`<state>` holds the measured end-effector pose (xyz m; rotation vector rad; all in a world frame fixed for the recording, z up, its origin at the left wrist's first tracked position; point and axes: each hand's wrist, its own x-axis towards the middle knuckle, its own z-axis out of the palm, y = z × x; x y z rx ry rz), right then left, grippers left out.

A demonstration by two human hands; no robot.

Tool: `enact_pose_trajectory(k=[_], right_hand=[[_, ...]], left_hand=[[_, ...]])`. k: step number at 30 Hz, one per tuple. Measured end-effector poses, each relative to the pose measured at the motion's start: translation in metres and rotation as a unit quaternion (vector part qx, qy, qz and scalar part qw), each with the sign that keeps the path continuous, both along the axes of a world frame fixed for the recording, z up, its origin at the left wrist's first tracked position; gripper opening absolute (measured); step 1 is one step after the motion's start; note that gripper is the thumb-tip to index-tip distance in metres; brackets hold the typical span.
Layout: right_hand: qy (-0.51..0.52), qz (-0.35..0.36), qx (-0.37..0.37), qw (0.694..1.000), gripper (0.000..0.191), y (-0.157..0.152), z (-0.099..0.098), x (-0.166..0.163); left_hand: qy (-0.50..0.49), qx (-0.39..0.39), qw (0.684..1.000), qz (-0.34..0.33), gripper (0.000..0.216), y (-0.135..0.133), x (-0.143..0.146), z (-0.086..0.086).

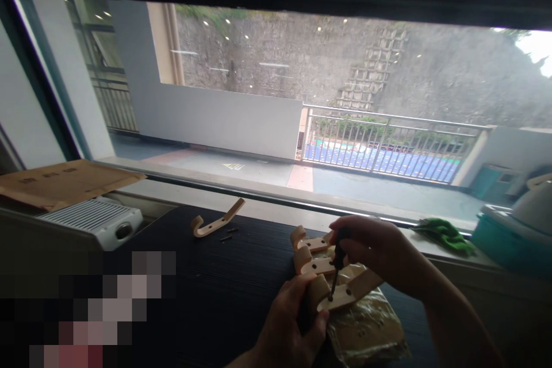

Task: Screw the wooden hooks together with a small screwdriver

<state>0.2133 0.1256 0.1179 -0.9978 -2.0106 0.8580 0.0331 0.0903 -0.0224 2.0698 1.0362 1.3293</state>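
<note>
hook: pale wooden hook [342,298], curled end to the left, flat arm with screw holes facing up
hook pose: tilted, resting on a clear plastic bag [366,333] near the counter [215,293] edge, left hand [288,322] gripping the curl
screwdriver: screwdriver [337,267] with dark handle and thin shaft
screwdriver pose: near upright, tip seated in a hook hole, handle in right hand [375,247]

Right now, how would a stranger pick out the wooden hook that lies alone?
Start at the dark table under the big window. Near its far edge lies the lone wooden hook, with two small dark screws beside it. The other hooks are clustered to its right; this one lies apart, untouched.
</note>
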Motion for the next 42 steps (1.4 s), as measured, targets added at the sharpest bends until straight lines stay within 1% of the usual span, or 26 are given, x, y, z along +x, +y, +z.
enact_pose_trajectory(k=[3, 7, 11, 16, 19, 22, 24, 28, 32, 34, 39, 42], right_hand=[[-0.008, 0.026, -0.024, 0.999, 0.023, -0.001, 0.002, 0.009], [0.029, 0.030, -0.043, 0.998, 0.027, 0.001, 0.000, 0.013], [0.049, 0.028, -0.031, 0.998, 0.024, 0.001, -0.001, 0.005], [0.041, 0.023, -0.014, 0.999, 0.020, -0.001, 0.003, -0.002], [0.031, 0.048, -0.020, 0.998, 0.014, -0.004, 0.006, 0.000], [0.034, 0.082, -0.040, 0.995, 0.014, -0.006, 0.008, 0.002], [0.044, 0.091, -0.055, 0.993, 0.014, -0.006, 0.007, 0.002], [0.077, 0.084, -0.068, 0.991, 0.017, -0.003, 0.002, -0.002], [0.089, 0.049, -0.064, 0.993, 0.023, 0.000, -0.003, -0.010], [0.088, 0.040, -0.063, 0.993, 0.023, 0.000, -0.003, -0.012], [0.069, 0.060, -0.052, 0.994, 0.022, -0.003, 0.002, -0.004], [0.063, 0.065, -0.030, 0.995, 0.018, -0.004, 0.005, -0.002]], left_hand=[[-0.008, 0.012, 1.000, 0.004, 0.045, 0.000, 0.001, -0.003], [-0.014, 0.011, 1.000, 0.009, 0.045, 0.000, 0.001, -0.001], [-0.009, -0.002, 1.000, 0.004, 0.043, -0.001, 0.001, 0.003], [-0.012, -0.008, 1.000, 0.006, 0.039, -0.001, 0.000, 0.004], [-0.018, -0.008, 1.000, -0.002, 0.040, 0.000, 0.000, 0.003], [-0.025, 0.003, 1.000, 0.004, 0.042, -0.001, 0.000, 0.002], [-0.027, 0.013, 1.000, 0.006, 0.043, -0.001, 0.000, 0.001], [-0.031, 0.016, 0.999, 0.005, 0.045, -0.001, -0.001, 0.000], [-0.026, 0.021, 0.999, 0.007, 0.045, -0.001, -0.001, 0.000], [-0.026, 0.016, 1.000, 0.008, 0.045, -0.001, 0.000, 0.001], [-0.015, -0.010, 1.000, 0.003, 0.041, -0.003, 0.000, 0.006], [-0.012, -0.014, 1.000, 0.003, 0.041, -0.004, -0.001, 0.006]])
